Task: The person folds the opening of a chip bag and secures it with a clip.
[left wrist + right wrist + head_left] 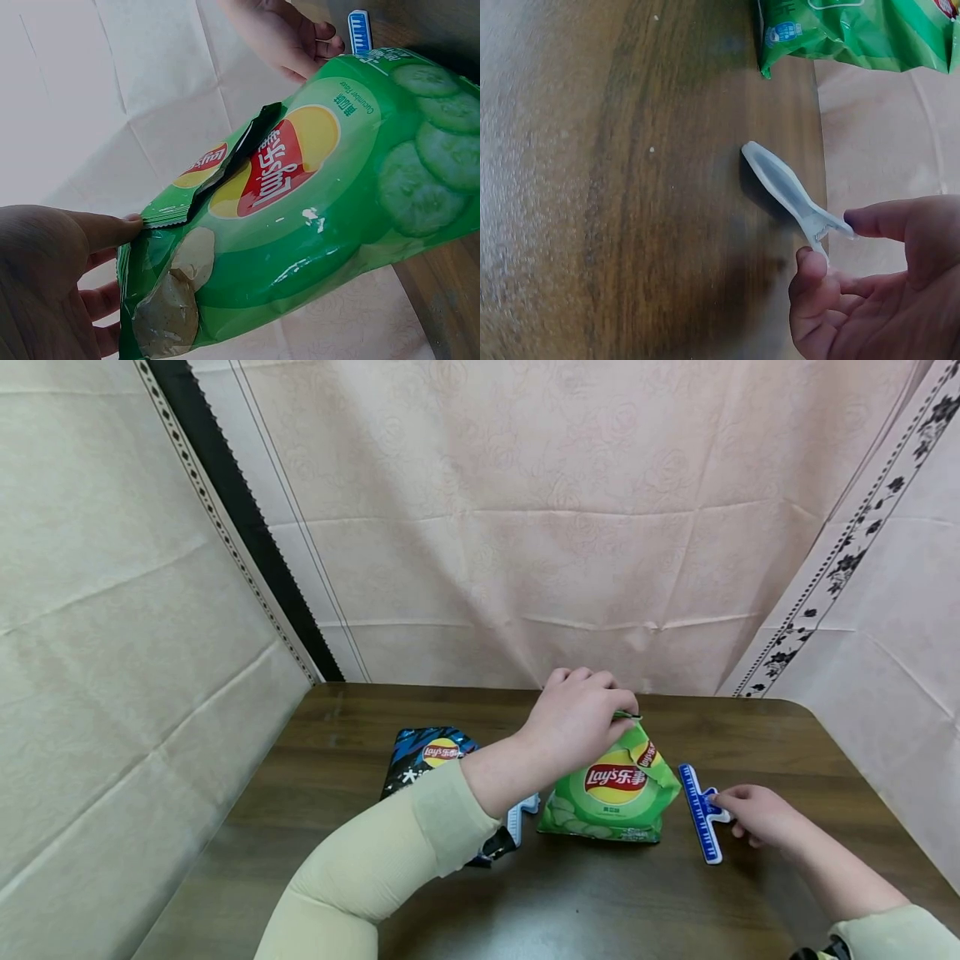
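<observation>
- The green chip bag [611, 814] sat on the bench [637, 910], its top folded over
- The left hand [576, 714] pinched that top between thumb and fingers, seemingly to keep the fold down
- Just beside the bag, the right hand [761, 817] pinched a blue clip [702, 822] by its handles, probably for leverage on its jaws
- The sleeve [390, 852] partly hid a black chip bag [405, 762] and another clip [514, 822]

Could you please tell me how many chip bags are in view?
2. The green bag is gripped near its top by the left hand; the black-and-blue bag is left of it, partly behind the left sleeve, which may hide more.
</observation>
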A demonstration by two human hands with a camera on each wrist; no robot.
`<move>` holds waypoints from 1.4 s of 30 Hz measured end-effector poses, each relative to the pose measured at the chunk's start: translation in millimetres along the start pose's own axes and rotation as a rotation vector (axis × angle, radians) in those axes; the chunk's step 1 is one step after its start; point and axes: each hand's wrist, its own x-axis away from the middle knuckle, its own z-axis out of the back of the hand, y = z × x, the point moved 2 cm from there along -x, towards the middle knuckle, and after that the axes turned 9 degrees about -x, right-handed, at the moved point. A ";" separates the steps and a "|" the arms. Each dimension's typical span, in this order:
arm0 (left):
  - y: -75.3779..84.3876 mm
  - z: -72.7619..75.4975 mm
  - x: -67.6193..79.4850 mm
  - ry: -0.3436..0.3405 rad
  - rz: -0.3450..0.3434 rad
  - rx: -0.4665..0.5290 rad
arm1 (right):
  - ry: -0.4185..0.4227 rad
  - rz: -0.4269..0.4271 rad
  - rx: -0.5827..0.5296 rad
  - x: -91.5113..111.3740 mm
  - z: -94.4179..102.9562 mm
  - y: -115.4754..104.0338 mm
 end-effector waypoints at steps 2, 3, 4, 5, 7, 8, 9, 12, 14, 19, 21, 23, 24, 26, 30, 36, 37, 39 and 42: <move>0.2 0.0 0.0 0.000 0.000 0.000 | -0.012 -0.006 -0.017 0.9 0.6 0.6; 0.2 -0.2 0.1 0.000 0.000 0.001 | -0.017 -0.008 -0.022 1.4 1.1 0.7; 0.3 -0.2 0.2 0.001 -0.001 0.002 | -0.019 -0.009 -0.025 1.8 1.4 1.0; 0.3 -0.2 0.2 0.003 -0.001 0.002 | -0.021 -0.010 -0.028 2.1 1.6 1.2; 0.4 -0.1 0.0 0.005 -0.002 0.003 | -0.020 -0.009 -0.031 2.0 2.2 2.3; 0.5 -0.1 0.0 0.006 -0.003 0.004 | -0.018 -0.009 -0.032 1.6 2.5 3.1; 0.5 0.0 0.1 0.006 -0.003 0.004 | -0.019 -0.006 -0.034 1.3 2.8 4.0; 0.5 0.2 0.1 0.004 -0.005 0.005 | -0.018 -0.010 -0.037 -0.5 3.4 6.5; 0.5 0.3 0.2 0.002 -0.005 0.005 | -0.019 -0.019 -0.037 -1.5 4.0 7.5; 0.8 0.5 0.1 0.001 -0.006 0.002 | -0.021 -0.033 -0.032 -2.2 5.4 8.6; 0.9 0.5 0.2 -0.001 -0.007 0.001 | -0.021 -0.032 -0.031 -1.9 5.9 8.9; 1.1 0.5 0.2 -0.002 -0.006 0.000 | -0.018 -0.035 -0.031 -1.6 5.8 9.3; 1.2 0.5 0.3 -0.004 -0.006 0.000 | -0.017 -0.033 -0.032 -1.4 5.8 9.3; 1.3 0.5 0.3 -0.006 -0.005 0.000 | -0.015 -0.029 -0.031 -1.1 5.7 9.2; 1.3 0.4 0.3 -0.008 -0.002 0.002 | -0.005 -0.021 -0.029 0.6 5.8 7.4; 0.9 0.1 0.4 -0.010 -0.001 0.003 | 0.019 0.007 -0.004 6.4 6.0 -0.1; 0.8 -0.1 0.4 -0.010 0.000 0.004 | 0.022 0.010 -0.001 7.3 5.9 -1.7; 0.5 -0.3 0.3 -0.009 0.002 0.006 | 0.026 0.014 0.008 9.1 5.3 -4.8; 0.0 -0.7 0.2 -0.010 0.006 0.011 | 0.030 0.020 0.028 12.7 3.9 -10.2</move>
